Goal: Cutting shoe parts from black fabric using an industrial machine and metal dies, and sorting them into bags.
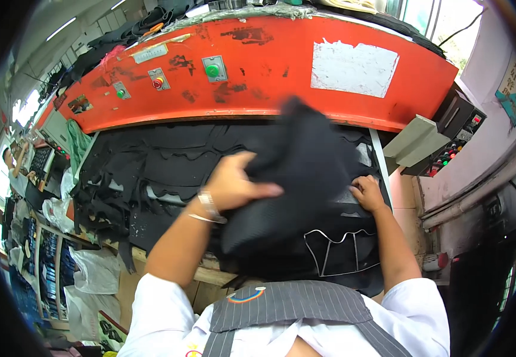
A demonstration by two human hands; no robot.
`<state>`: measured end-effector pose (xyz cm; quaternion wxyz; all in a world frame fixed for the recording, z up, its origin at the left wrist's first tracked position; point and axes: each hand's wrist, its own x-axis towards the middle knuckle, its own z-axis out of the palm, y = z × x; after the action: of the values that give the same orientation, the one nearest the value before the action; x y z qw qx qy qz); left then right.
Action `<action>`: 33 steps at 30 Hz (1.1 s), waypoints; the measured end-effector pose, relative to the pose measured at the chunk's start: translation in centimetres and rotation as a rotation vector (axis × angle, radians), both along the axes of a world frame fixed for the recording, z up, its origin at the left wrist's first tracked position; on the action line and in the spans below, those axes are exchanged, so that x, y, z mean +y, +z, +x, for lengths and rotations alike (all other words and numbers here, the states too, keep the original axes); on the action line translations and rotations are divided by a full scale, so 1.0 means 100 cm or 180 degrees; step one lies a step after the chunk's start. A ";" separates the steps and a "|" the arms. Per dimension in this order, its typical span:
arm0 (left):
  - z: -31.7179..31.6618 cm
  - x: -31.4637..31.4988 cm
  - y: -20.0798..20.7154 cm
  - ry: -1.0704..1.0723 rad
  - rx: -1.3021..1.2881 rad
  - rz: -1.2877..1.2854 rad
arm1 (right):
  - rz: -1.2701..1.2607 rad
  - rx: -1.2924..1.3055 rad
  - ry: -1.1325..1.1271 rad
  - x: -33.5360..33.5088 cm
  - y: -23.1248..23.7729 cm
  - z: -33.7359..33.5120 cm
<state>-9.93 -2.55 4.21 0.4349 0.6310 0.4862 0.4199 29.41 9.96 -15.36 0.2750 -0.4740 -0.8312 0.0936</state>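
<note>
Black mesh-like fabric [299,172] is raised over the work table, its upper part smeared by motion. My left hand [234,184], with bracelets at the wrist, grips the left side of this fabric, the thumb on top and some fingers hidden behind it. Beside the right edge of the fabric is my right hand [367,193], its fingers curled inward low over the black material. What those fingers hold, if anything, is hidden. Nearer to me, a thin silver metal outline with inner bars, like a cutting die [323,260], lies on black sheet material.
Cut black sheet scraps [127,172] cover the table's left side. Behind stands a red machine beam [270,71] with green and red buttons. A control box [457,140] sits at the right. White plastic bags [94,271] lie at the lower left; another person [19,175] is at far left.
</note>
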 end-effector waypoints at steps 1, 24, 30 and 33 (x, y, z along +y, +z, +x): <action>-0.038 -0.013 0.002 0.0570 -0.0452 -0.0119 | -0.0586 -0.0122 0.0062 -0.004 0.022 -0.013; -0.348 -0.332 -0.061 0.3468 0.1006 0.0058 | -0.0492 -0.1190 -0.0803 0.139 0.021 -0.362; -0.346 -0.286 -0.057 0.2283 0.3170 0.0724 | -0.0429 -0.1079 -0.1089 0.178 -0.003 -0.336; -0.318 -0.235 -0.022 0.1281 0.2947 0.0875 | -0.0500 -0.1148 -0.1127 0.173 -0.006 -0.342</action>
<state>-41.70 -26.03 1.98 -0.0016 0.6959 0.6796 0.2322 -4.77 27.22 -16.00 0.0968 -0.6409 -0.7612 0.0223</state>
